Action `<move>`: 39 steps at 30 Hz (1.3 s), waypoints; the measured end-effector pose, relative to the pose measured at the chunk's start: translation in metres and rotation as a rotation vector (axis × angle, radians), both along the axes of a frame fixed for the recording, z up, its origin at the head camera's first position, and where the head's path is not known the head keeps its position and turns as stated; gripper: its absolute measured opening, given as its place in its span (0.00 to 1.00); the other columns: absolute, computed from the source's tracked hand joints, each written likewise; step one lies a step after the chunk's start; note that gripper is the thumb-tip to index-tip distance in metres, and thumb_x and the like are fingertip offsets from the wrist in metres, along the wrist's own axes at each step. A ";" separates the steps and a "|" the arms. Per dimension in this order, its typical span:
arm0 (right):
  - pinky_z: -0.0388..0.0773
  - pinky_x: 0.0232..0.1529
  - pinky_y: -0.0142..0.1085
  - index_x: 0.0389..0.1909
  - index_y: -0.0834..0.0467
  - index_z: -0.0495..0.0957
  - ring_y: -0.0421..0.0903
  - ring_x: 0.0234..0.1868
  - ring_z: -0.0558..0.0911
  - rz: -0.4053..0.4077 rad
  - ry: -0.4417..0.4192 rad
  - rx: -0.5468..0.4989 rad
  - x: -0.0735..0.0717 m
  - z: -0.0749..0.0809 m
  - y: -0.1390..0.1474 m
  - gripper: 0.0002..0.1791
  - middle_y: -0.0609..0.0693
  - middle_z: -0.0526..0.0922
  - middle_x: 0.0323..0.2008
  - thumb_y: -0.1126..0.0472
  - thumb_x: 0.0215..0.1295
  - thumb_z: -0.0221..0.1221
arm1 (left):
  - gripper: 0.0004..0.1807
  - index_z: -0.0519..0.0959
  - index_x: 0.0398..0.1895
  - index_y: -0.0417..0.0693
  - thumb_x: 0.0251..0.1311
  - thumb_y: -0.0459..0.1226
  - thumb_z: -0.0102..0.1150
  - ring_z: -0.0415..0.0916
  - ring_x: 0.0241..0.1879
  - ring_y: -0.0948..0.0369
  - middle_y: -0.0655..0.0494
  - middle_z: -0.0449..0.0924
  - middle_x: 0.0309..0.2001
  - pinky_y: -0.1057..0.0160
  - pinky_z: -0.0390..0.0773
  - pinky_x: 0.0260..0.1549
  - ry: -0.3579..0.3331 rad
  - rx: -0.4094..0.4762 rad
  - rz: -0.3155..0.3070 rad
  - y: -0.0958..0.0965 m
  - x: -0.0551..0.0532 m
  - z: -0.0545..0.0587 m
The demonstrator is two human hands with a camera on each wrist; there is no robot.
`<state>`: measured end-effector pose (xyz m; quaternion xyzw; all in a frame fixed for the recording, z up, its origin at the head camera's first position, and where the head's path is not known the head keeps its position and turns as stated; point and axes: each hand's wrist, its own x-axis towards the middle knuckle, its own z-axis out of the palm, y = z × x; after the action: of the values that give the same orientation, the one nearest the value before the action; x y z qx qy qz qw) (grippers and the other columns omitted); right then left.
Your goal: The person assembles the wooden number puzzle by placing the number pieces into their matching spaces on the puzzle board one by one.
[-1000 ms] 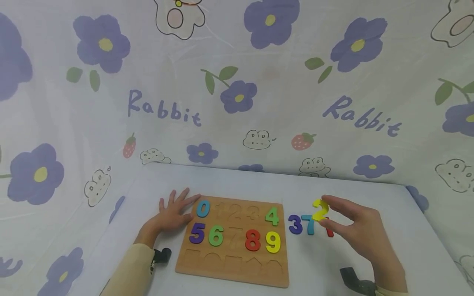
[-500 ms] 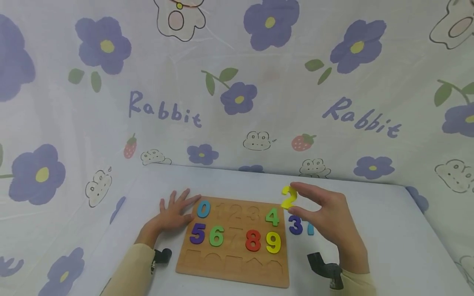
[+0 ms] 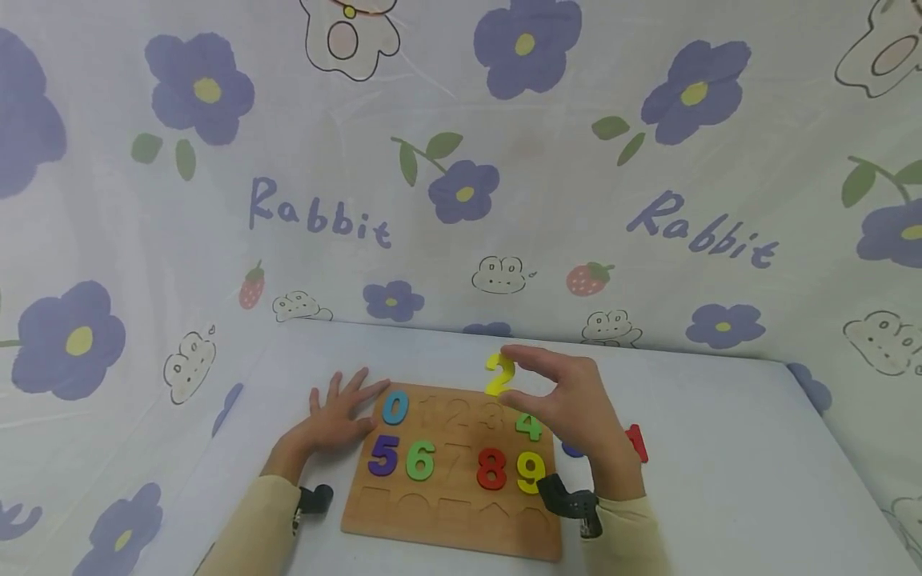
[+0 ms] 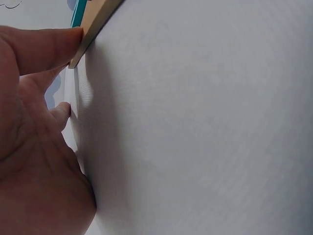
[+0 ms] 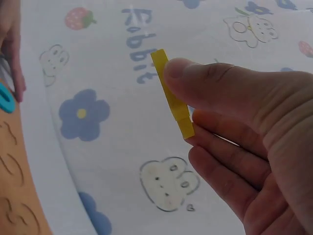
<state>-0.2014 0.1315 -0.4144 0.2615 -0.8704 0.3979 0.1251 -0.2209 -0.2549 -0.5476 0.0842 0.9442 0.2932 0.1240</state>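
Observation:
My right hand (image 3: 569,392) pinches a yellow number 2 (image 3: 499,374) between thumb and fingers, raised over the far edge of the wooden number board (image 3: 454,516). In the right wrist view the yellow 2 (image 5: 173,95) shows edge-on. My left hand (image 3: 338,418) lies spread at the board's far left corner, its thumb touching the edge (image 4: 100,22) in the left wrist view. Set in the board are a blue 0 (image 3: 395,407), purple 5 (image 3: 384,455), green 6 (image 3: 421,460), red 8 (image 3: 492,469), yellow 9 (image 3: 531,472) and green 4 (image 3: 528,427), partly covered by my right hand.
A red 1 (image 3: 637,443) lies on the white table (image 3: 735,464) right of my right wrist. A purple 3 (image 3: 573,450) peeks out beside the board, mostly hidden by the hand. Behind the table hangs a flower-printed cloth (image 3: 432,96).
My right hand has carried the yellow 2 leftward and slightly up, from above the loose numbers to over the board's far edge. The left hand stays where it was.

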 end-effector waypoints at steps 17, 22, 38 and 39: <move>0.83 0.68 0.57 0.69 0.46 0.85 0.55 0.72 0.83 -0.035 -0.256 -0.003 -0.018 -0.064 -0.045 0.31 0.48 0.88 0.67 0.57 0.65 0.78 | 0.37 0.66 0.86 0.61 0.75 0.42 0.60 0.23 0.86 0.27 0.39 0.42 0.90 0.17 0.20 0.75 0.006 -0.001 0.001 0.002 0.001 0.001; 0.83 0.68 0.61 0.69 0.42 0.85 0.57 0.72 0.82 -0.086 -0.326 0.051 -0.020 -0.081 -0.053 0.31 0.46 0.88 0.67 0.53 0.65 0.78 | 0.37 0.67 0.85 0.62 0.75 0.43 0.61 0.22 0.86 0.26 0.39 0.42 0.90 0.17 0.19 0.74 0.007 0.009 0.000 0.002 0.000 0.001; 0.81 0.72 0.54 0.71 0.47 0.83 0.55 0.72 0.82 -0.028 -0.395 0.093 -0.034 -0.118 -0.059 0.33 0.46 0.87 0.67 0.56 0.65 0.79 | 0.36 0.67 0.85 0.61 0.75 0.42 0.60 0.22 0.86 0.26 0.39 0.42 0.90 0.18 0.18 0.75 0.007 0.018 0.007 0.002 0.000 0.002; 0.81 0.73 0.54 0.71 0.47 0.84 0.54 0.72 0.82 -0.034 -0.393 0.097 -0.035 -0.119 -0.059 0.33 0.46 0.87 0.67 0.56 0.65 0.79 | 0.36 0.67 0.86 0.61 0.75 0.42 0.60 0.22 0.86 0.27 0.40 0.42 0.90 0.18 0.18 0.75 0.008 0.014 0.010 0.002 0.000 0.001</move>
<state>-0.2363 0.0722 -0.5337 0.1698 -0.9005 0.3967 -0.0535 -0.2212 -0.2531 -0.5470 0.0816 0.9430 0.3003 0.1180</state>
